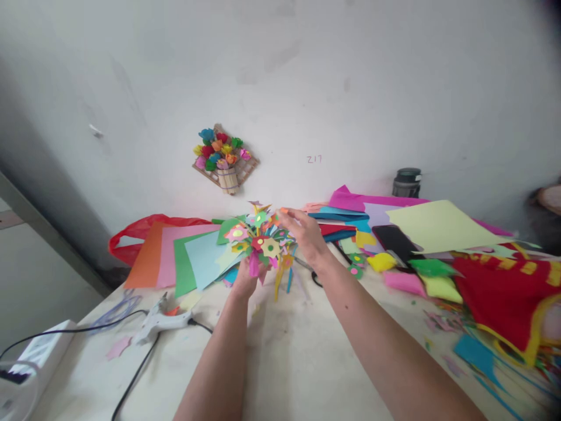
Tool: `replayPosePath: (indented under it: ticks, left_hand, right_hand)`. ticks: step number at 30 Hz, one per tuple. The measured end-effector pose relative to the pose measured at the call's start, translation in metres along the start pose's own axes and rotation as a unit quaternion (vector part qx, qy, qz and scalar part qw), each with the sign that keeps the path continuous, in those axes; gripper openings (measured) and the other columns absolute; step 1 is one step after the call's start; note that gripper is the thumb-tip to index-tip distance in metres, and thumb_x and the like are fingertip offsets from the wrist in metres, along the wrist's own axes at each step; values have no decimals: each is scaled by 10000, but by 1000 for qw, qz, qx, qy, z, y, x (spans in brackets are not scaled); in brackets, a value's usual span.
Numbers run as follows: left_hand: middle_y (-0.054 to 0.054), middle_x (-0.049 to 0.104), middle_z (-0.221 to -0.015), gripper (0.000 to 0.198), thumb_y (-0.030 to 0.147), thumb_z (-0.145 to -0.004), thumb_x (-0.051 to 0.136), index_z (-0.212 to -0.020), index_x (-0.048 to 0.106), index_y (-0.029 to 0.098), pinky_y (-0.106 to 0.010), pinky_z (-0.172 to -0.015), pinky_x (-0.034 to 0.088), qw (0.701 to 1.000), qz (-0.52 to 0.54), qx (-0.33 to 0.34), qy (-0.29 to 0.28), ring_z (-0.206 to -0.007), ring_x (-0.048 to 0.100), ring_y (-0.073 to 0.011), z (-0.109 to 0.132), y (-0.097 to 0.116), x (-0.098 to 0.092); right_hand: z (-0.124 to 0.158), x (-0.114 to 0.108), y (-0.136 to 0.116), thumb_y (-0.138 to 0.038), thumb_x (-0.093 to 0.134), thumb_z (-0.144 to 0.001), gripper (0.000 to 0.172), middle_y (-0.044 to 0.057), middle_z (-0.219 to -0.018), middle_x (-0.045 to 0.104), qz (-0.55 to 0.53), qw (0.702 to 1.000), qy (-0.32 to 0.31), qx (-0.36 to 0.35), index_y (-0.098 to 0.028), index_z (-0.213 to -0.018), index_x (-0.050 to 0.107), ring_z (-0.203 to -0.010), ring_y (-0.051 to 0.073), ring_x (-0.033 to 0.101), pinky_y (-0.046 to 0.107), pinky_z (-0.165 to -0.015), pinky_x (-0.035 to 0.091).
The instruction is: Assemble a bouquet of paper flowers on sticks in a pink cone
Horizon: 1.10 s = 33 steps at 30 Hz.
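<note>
While a pale wall (394, 93) is seen beyond the paper bouquet (263, 245), a cluttered white table (284, 362) is spread beneath and around it. To the left of the bouquet, coloured sheets of paper (146, 263) are fanned out, partly over a red plastic bag (120, 248); far to its right, a red and yellow cloth piece (491, 292) is laid. Above it and slightly left, a small basket of flowers (222, 153) is fixed to the wall. The bouquet itself is held over the middle of the table, its base gripped in the left hand (248, 276), whose fingers are largely hidden by petals. By the right hand (305, 231), curved fingers are brought to the bouquet's upper right edge, beside an orange flower; whether anything is pinched there cannot be told. From this, the step in hand is judged to be the adjusting or placing of single flowers. A steady lower hold and a light fingertip touch would seem to be called for, so that neighbouring stems are not bent. Left of the bouquet and nearer, a white glue gun (160, 320) is rested; well to its right, a phone (392, 240) is placed; just right, scissors (316, 275) are partly covered by the right wrist.
</note>
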<state>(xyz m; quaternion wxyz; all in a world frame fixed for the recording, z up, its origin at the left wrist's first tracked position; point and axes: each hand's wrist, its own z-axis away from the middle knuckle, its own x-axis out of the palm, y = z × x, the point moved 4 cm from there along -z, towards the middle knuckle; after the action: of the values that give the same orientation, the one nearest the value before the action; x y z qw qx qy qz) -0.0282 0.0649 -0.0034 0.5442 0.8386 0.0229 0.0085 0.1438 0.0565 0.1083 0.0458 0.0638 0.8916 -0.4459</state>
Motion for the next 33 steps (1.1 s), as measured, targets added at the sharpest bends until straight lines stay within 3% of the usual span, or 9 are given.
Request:
replayPosePath:
  ticks: [3,5,7,9,12,15,23,27,33]
  left_hand:
    - [14,581,-577,180,228,-554,686,-699,611,152,-252,-572,454,997,55,-48,18,-551,534,-119,-1,-15,-7]
    - [16,577,-570,205,245,-553,701,-711,607,152,-241,-561,452,994,87,-61,16,-547,540,-114,0,-16,-8]
    - [18,559,-539,227,289,-555,722,-679,595,147,-231,-523,441,992,105,-67,3,-508,526,-106,1,-12,-6]
    - [21,542,-513,276,338,-545,745,-655,587,141,-223,-478,420,991,108,-73,-8,-461,500,-94,2,-7,-3]
    - [28,526,-493,330,382,-524,768,-644,585,135,-214,-448,400,992,102,-79,-15,-431,477,-82,4,-1,1]
    - [24,541,-516,334,379,-519,773,-661,598,133,-211,-444,395,991,110,-72,-20,-438,477,-80,4,0,0]
    - [5,547,-505,217,314,-592,727,-622,612,131,-221,-466,377,995,45,-69,-48,-461,477,-95,1,-10,-4]
    - [6,551,-512,187,299,-627,709,-619,600,147,-234,-481,375,995,30,-41,-82,-477,482,-106,2,-5,1]
    - [-2,566,-524,185,314,-655,686,-624,607,150,-246,-493,386,996,12,-18,-87,-493,497,-117,2,-6,0]
  right_hand:
    - [-3,-6,9,-468,526,-783,374,39,-1120,641,-82,995,-25,47,-226,-1052,619,-1069,214,558,375,-919,417]
    - [-7,-11,11,-367,554,-757,365,42,-1184,606,-74,996,-36,32,-233,-1095,595,-1065,216,557,377,-902,432]
    - [-10,-15,9,-244,544,-727,384,60,-1222,579,-27,998,-33,-45,-227,-1109,590,-1072,217,554,384,-903,438]
    - [-10,-18,1,-158,528,-709,412,80,-1258,553,53,984,-17,-167,-215,-1113,595,-1122,221,522,395,-948,412]
    - [-4,-17,-13,-92,524,-732,414,72,-1300,526,196,929,-9,-313,-225,-1116,606,-1173,224,465,409,-999,357]
    - [2,-13,-23,-91,516,-790,340,58,-1280,542,295,878,-14,-377,-236,-1073,636,-1164,224,444,404,-983,353]
    - [8,-7,-22,-124,481,-862,216,66,-1082,596,392,811,7,-435,-221,-916,666,-983,199,467,339,-890,364]
    - [7,-8,-18,-163,506,-864,171,57,-1013,605,419,802,7,-425,-220,-851,667,-907,198,458,325,-824,350]
    - [6,-9,-15,-180,540,-857,139,27,-957,629,433,796,-8,-422,-228,-804,660,-872,185,440,327,-763,306]
